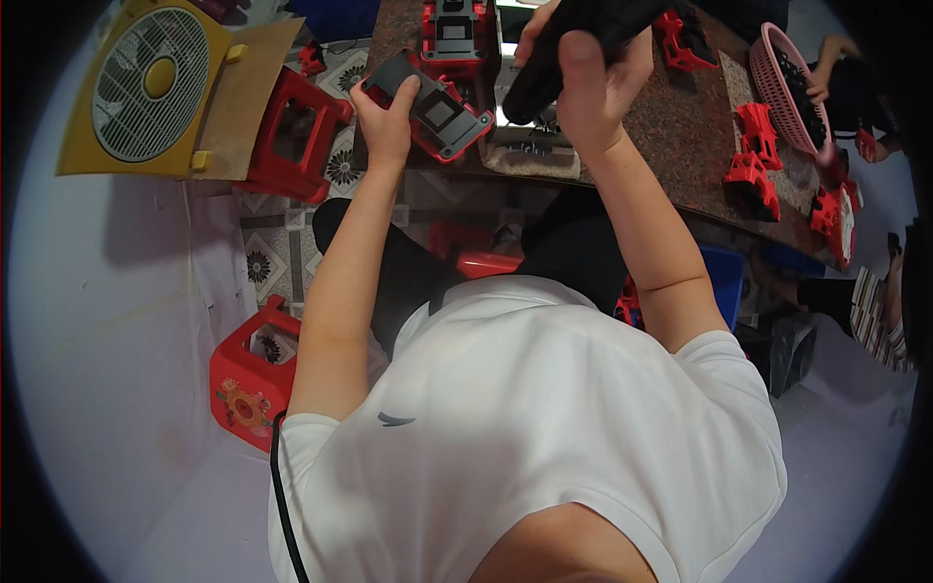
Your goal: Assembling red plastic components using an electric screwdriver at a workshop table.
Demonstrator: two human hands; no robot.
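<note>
At the table's near edge my left hand (pixel 389 121) is closed on the side of a red and black plastic housing (pixel 439 115), thumb lying on its dark top. My right hand (pixel 598 92) is raised just right of it, closed round a thick black tool (pixel 536 85). That tool's rounded end points down and left; the rest runs out past the top edge, so its exact kind does not show. A similar red and black housing (pixel 455 37) lies just beyond the one I hold. Between my hands is a bright metallic surface (pixel 507 58), partly covered by the tool.
More red plastic parts (pixel 753 185) lie at the table's right side, near a pink basket (pixel 777 92) of black pieces. Another person's hand (pixel 818 87) is at that basket. A yellow fan (pixel 146 83) and red stools (pixel 292 131) stand at left.
</note>
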